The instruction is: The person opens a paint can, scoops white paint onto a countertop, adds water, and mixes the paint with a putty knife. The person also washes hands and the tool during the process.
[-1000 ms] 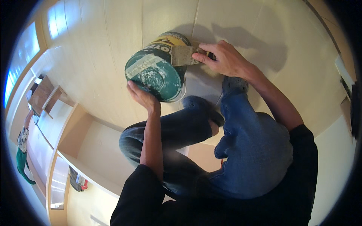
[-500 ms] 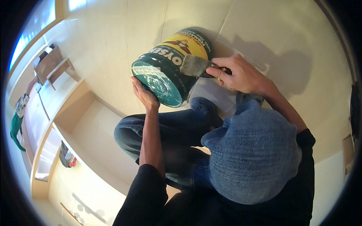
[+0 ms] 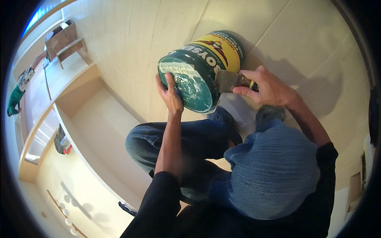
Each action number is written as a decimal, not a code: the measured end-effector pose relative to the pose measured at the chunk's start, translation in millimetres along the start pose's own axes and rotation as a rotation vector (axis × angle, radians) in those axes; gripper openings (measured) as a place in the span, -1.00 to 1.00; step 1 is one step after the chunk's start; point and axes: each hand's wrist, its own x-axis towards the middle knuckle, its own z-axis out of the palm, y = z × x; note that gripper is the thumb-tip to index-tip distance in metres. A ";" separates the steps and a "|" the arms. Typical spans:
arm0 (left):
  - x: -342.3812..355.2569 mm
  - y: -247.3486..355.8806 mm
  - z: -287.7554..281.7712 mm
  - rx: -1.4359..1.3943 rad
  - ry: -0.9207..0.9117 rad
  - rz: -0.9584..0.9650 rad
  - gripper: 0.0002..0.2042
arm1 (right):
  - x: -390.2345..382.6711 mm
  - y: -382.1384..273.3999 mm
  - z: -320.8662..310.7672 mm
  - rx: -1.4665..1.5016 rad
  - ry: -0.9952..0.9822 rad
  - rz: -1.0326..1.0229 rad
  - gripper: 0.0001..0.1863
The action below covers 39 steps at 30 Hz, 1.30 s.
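Observation:
A green paint bucket (image 3: 223,51) with a yellow label band lies tilted on its side on the floor, its white-smeared lid (image 3: 193,93) facing me. My left hand (image 3: 170,92) grips the lid's left edge, thumb across the lid's face and other fingers round the rim. In my right hand (image 3: 270,85) is a putty knife (image 3: 228,81), its handle held between thumb and fingers. The wide, dirty blade lies against the bucket's side by the lid's rim. The blade's far edge is hard to make out against the dark green.
My bent knees in jeans (image 3: 147,139) are close below the bucket. At left runs a pale wooden cabinet frame (image 3: 81,85). A brown box (image 3: 61,41) and a person's green-clothed part (image 3: 16,99) show at the far left. Tiled floor (image 3: 301,35) surrounds the bucket.
The bucket and both hands have shifted right in the view, and the surroundings have shifted too. My left thumb now rests on the lid's face. The putty knife stays at the rim.

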 end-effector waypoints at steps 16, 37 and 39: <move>-11.7 53.5 13.6 0.182 0.019 0.115 -0.45 | -49.4 -74.4 -5.8 -0.353 0.084 0.278 -0.49; -37.7 70.4 34.7 -0.021 0.236 -0.076 -0.24 | -28.0 -158.6 -52.1 -0.885 -0.022 0.041 -0.66; -39.6 71.1 36.4 -0.038 0.236 -0.077 -0.25 | -25.2 -165.7 -48.3 -0.947 -0.039 0.145 -0.67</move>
